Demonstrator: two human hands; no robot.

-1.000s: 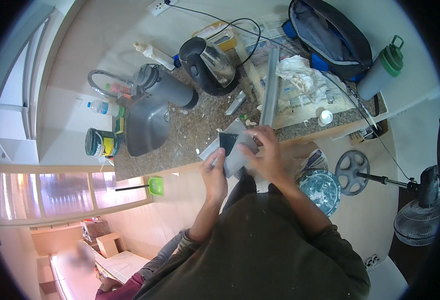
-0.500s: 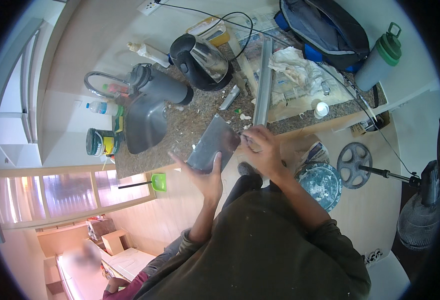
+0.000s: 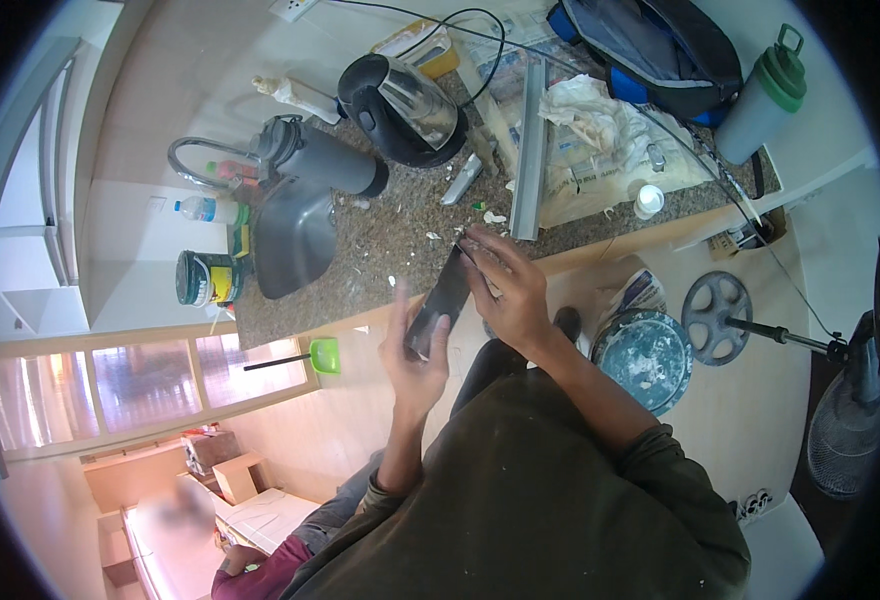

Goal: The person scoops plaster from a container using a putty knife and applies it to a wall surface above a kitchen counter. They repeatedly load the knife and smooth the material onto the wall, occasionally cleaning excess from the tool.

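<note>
the top edge cuts off the wall outlet [image 3: 293,8] and bag [image 3: 665,65]; dark rim partly hides fan [image 3: 844,435].

The dark plate [image 3: 442,299] looks smooth, the sink [image 3: 295,245] like satiny metal

the sink [image 3: 295,240] lies left of the panel [image 3: 442,297].

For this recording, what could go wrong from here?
The dark grey, flat rectangular plate might slip from the left hand, which has a finger outstretched. The small white round container stands near the front edge of the speckled brown countertop, so a stray knock could send it over.
</note>
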